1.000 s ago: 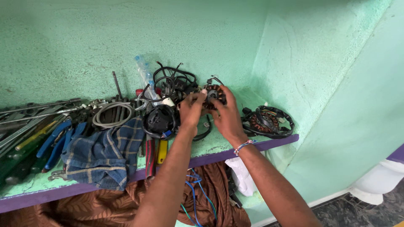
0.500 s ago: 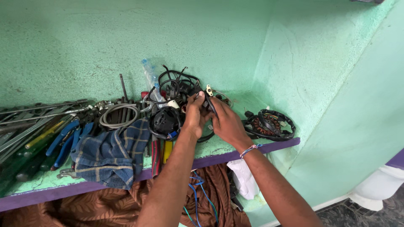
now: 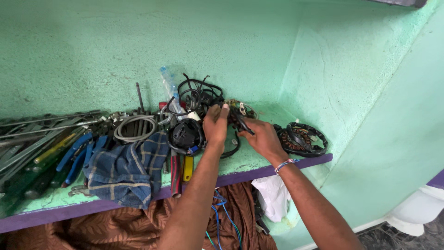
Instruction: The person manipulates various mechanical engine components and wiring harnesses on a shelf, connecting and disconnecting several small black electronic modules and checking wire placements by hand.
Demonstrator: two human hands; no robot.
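Note:
My left hand (image 3: 215, 126) reaches over a green shelf (image 3: 245, 163) and touches a tangle of black cables and parts (image 3: 200, 95) at the back wall. My right hand (image 3: 260, 136) is beside it, with its fingers closed on a small black part with wires (image 3: 241, 121) lifted from that pile. A round black cap-like part (image 3: 185, 135) lies just left of my left wrist. A bracelet sits on my right wrist.
A round stator coil (image 3: 301, 138) lies at the shelf's right end. A blue checked cloth (image 3: 127, 169), blue-handled pliers (image 3: 76, 150), a coiled grey cable (image 3: 134, 127), screwdrivers (image 3: 178, 169) and long metal tools cover the left side. Brown fabric and blue wires (image 3: 224, 213) hang below the shelf.
Both hands have shifted slightly right and back along the shelf. My right hand has drawn the small black part away from the cable pile, and my left hand now rests flatter on it.

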